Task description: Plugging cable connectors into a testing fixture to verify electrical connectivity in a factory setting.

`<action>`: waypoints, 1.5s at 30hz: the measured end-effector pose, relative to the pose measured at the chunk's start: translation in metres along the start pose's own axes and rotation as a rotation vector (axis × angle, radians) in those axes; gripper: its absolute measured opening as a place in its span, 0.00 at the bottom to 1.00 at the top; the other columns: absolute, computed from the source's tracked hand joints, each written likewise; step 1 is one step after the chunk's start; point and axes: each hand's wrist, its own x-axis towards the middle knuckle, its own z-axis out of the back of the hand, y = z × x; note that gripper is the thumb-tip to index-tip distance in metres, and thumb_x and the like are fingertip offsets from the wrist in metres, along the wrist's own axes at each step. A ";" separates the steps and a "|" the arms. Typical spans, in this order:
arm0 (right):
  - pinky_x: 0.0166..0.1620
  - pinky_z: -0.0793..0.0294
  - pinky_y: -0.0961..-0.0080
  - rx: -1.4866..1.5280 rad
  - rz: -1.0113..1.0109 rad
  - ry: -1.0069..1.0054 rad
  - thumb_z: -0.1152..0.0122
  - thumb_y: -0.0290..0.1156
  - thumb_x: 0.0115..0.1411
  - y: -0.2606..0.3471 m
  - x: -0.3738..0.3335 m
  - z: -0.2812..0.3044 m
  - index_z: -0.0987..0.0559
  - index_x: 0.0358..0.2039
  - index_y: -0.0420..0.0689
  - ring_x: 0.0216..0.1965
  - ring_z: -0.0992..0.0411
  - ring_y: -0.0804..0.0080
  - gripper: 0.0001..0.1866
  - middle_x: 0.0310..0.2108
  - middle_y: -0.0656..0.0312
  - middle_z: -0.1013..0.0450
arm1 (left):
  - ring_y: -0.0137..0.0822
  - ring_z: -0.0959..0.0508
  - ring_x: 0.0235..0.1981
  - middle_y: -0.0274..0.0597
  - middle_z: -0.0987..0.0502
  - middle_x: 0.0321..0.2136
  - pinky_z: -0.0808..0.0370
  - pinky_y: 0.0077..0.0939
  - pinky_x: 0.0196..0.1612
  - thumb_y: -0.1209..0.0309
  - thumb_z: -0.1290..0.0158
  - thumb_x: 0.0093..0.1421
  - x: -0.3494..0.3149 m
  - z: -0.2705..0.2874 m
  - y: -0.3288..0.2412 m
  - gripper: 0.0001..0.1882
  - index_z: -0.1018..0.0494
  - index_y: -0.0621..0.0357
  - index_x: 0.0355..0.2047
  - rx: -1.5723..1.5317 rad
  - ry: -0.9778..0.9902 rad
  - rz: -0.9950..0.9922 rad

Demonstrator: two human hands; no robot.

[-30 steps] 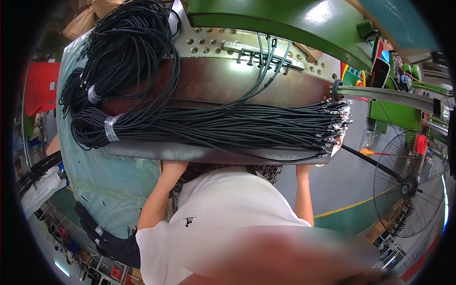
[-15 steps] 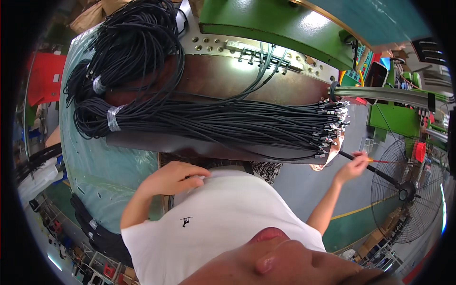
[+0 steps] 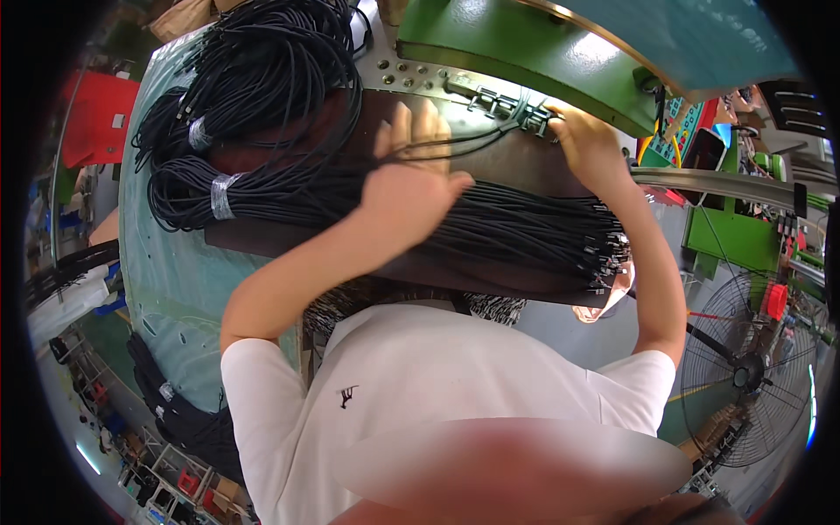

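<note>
Several dark cables (image 3: 490, 135) run slantwise from blurred left hand (image 3: 409, 192), apparently open, fingers extended, to metal bar (image 3: 500, 104) beside nearer right hand (image 3: 593, 150); cannot tell right's grip.

black cables (image 3: 534, 229), green machine (image 3: 525, 54), white shirt (image 3: 464, 372)

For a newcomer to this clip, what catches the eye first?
A big tangle of black cables fills the upper left, above a taped cable bundle stretching rightward. The glossy green machine housing at top comes next, with the right hand at the metal fixture below.
</note>
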 end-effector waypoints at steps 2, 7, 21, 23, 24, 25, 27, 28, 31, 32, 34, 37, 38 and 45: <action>0.46 0.28 0.64 0.152 -0.008 0.019 0.50 0.34 0.69 0.007 -0.013 0.012 0.22 0.46 0.38 0.41 0.26 0.52 0.15 0.36 0.47 0.24 | 0.54 0.43 0.67 0.49 0.43 0.68 0.43 0.52 0.66 0.54 0.45 0.61 0.014 -0.005 0.023 0.37 0.40 0.58 0.65 -0.002 -0.101 -0.034; 0.47 0.29 0.73 0.495 -0.322 0.184 0.50 0.36 0.70 0.007 -0.024 0.005 0.21 0.45 0.36 0.39 0.26 0.70 0.16 0.36 0.55 0.22 | 0.44 0.28 0.54 0.43 0.24 0.48 0.30 0.38 0.56 0.62 0.43 0.60 0.045 -0.016 0.053 0.21 0.28 0.56 0.51 0.171 -0.007 -0.421; 0.33 0.27 0.70 -0.190 0.009 -0.282 0.32 0.38 0.56 0.023 -0.062 0.034 0.19 0.31 0.46 0.30 0.23 0.60 0.10 0.28 0.61 0.21 | 0.48 0.24 0.50 0.48 0.25 0.50 0.29 0.41 0.55 0.57 0.41 0.58 0.021 0.058 0.014 0.28 0.30 0.58 0.55 -0.393 0.308 -0.172; 0.34 0.26 0.73 -0.135 -0.173 -0.341 0.28 0.31 0.52 0.014 -0.128 0.054 0.19 0.32 0.43 0.28 0.25 0.63 0.09 0.29 0.61 0.22 | 0.48 0.26 0.53 0.49 0.27 0.53 0.29 0.40 0.55 0.58 0.40 0.56 -0.003 0.082 0.027 0.32 0.33 0.60 0.58 -0.486 0.293 -0.220; 0.37 0.25 0.73 -0.012 -0.286 -0.416 0.29 0.32 0.53 0.004 -0.162 0.063 0.19 0.34 0.41 0.29 0.24 0.63 0.11 0.29 0.60 0.21 | 0.47 0.26 0.53 0.49 0.28 0.53 0.27 0.37 0.54 0.59 0.41 0.56 -0.012 0.087 0.037 0.32 0.33 0.61 0.58 -0.375 0.282 -0.273; 0.39 0.24 0.73 -0.056 -0.468 -0.387 0.30 0.31 0.55 -0.006 -0.198 0.075 0.19 0.37 0.41 0.32 0.23 0.62 0.11 0.32 0.59 0.21 | 0.47 0.26 0.53 0.49 0.28 0.53 0.27 0.35 0.53 0.61 0.40 0.55 -0.019 0.088 0.047 0.32 0.34 0.62 0.58 -0.259 0.371 -0.268; 0.42 0.24 0.71 -0.325 -0.598 -0.308 0.32 0.30 0.58 -0.030 -0.237 0.086 0.19 0.43 0.41 0.37 0.22 0.61 0.13 0.37 0.58 0.20 | 0.45 0.27 0.53 0.47 0.29 0.54 0.26 0.35 0.53 0.63 0.39 0.53 -0.027 0.082 0.066 0.32 0.33 0.64 0.57 -0.210 0.420 -0.304; 0.43 0.24 0.70 -0.583 -0.575 -0.237 0.33 0.30 0.58 -0.033 -0.245 0.090 0.20 0.45 0.41 0.39 0.22 0.61 0.14 0.39 0.58 0.21 | 0.44 0.25 0.50 0.45 0.25 0.49 0.24 0.34 0.49 0.66 0.39 0.54 -0.028 0.078 0.073 0.26 0.28 0.62 0.52 -0.223 0.339 -0.369; 0.48 0.24 0.66 -0.455 -0.546 -0.250 0.33 0.31 0.58 -0.025 -0.211 0.080 0.22 0.51 0.44 0.46 0.24 0.59 0.20 0.47 0.58 0.23 | 0.43 0.22 0.43 0.42 0.21 0.41 0.22 0.34 0.44 0.69 0.39 0.54 -0.023 0.064 0.084 0.19 0.24 0.62 0.45 -0.356 0.245 -0.395; 0.49 0.25 0.66 -0.198 -0.506 -0.326 0.32 0.32 0.57 -0.012 -0.186 0.070 0.21 0.50 0.45 0.47 0.24 0.59 0.20 0.47 0.58 0.23 | 0.42 0.20 0.38 0.41 0.19 0.35 0.22 0.34 0.40 0.71 0.39 0.54 -0.021 0.062 0.084 0.13 0.21 0.60 0.40 -0.407 0.200 -0.356; 0.49 0.25 0.65 -0.037 -0.236 -0.201 0.33 0.31 0.57 0.012 -0.132 0.051 0.21 0.49 0.45 0.47 0.24 0.59 0.19 0.46 0.57 0.23 | 0.43 0.20 0.37 0.43 0.19 0.36 0.23 0.33 0.40 0.73 0.39 0.55 -0.019 0.066 0.082 0.12 0.21 0.61 0.40 -0.492 0.191 -0.302; 0.47 0.25 0.63 -0.004 0.087 -0.135 0.36 0.33 0.59 0.021 -0.058 0.016 0.22 0.46 0.46 0.44 0.25 0.56 0.15 0.43 0.59 0.24 | 0.41 0.21 0.35 0.45 0.19 0.35 0.26 0.29 0.40 0.77 0.40 0.55 -0.017 0.076 0.077 0.10 0.21 0.63 0.39 -0.627 0.228 -0.164; 0.44 0.25 0.64 0.048 0.136 -0.045 0.36 0.35 0.58 0.019 -0.040 0.007 0.20 0.42 0.45 0.40 0.24 0.57 0.13 0.38 0.57 0.22 | 0.40 0.21 0.35 0.44 0.19 0.35 0.26 0.28 0.41 0.77 0.41 0.55 -0.017 0.079 0.076 0.10 0.21 0.64 0.39 -0.673 0.245 -0.107; 0.32 0.26 0.71 -0.109 0.125 -0.004 0.35 0.40 0.58 0.000 0.007 -0.015 0.18 0.28 0.44 0.26 0.24 0.64 0.12 0.26 0.58 0.23 | 0.34 0.29 0.30 0.38 0.29 0.28 0.31 0.25 0.37 0.73 0.40 0.53 -0.014 0.069 0.080 0.11 0.30 0.63 0.33 -0.756 0.474 0.060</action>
